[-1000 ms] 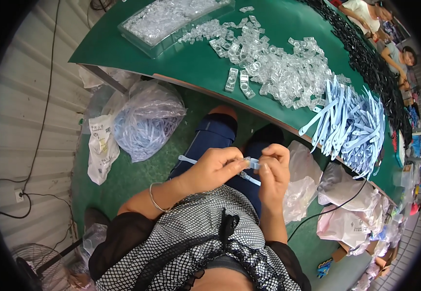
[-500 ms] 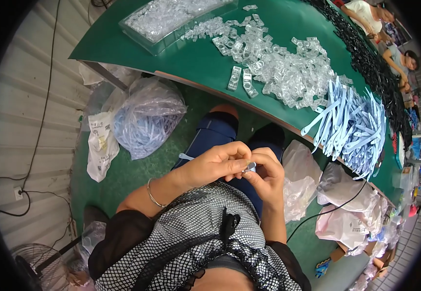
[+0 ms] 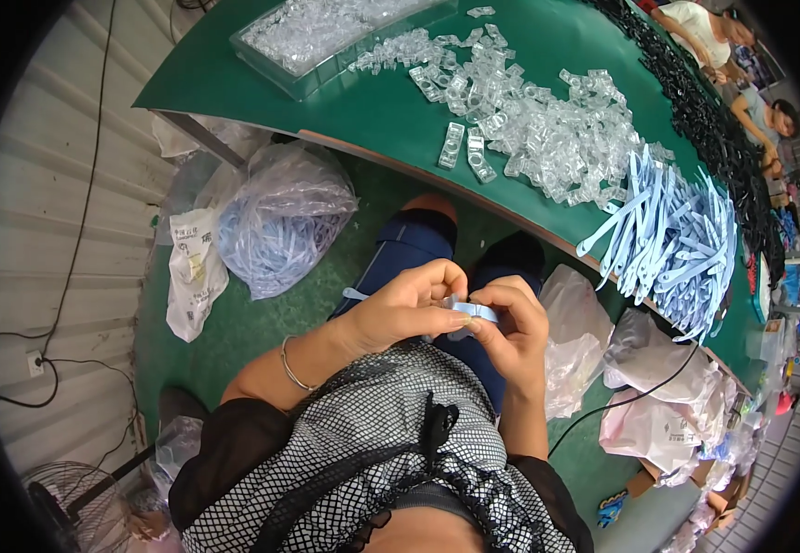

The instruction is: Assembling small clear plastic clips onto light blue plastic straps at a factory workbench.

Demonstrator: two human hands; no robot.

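Over my lap, both hands meet on a light blue plastic strip (image 3: pixel 479 311). My left hand (image 3: pixel 395 309) pinches its left part between thumb and fingers. From the other side, my right hand (image 3: pixel 518 334) grips it with thumb and forefinger. A pale, see-through bit shows at my fingertips, too small and covered to name. Behind my left hand, the rounded end of a light blue strip (image 3: pixel 354 294) sticks out; whether it belongs to the same strip is hidden. Ahead on the green table (image 3: pixel 225 97) lie a heap of clear plastic clips (image 3: pixel 561 129) and a pile of light blue strips (image 3: pixel 676 240).
A clear tray (image 3: pixel 303 88) full of clear parts stands at the far left of the table. Black parts (image 3: pixel 709 120) line its far side, where two people sit. Plastic bags (image 3: pixel 284 221) lie below, left and right. A fan (image 3: pixel 72 502) is at lower left.
The light blue strip now shows longer and flatter between my fingertips, where only a small end showed before. My hands have shifted slightly; my left fingers have opened a little at the tips.
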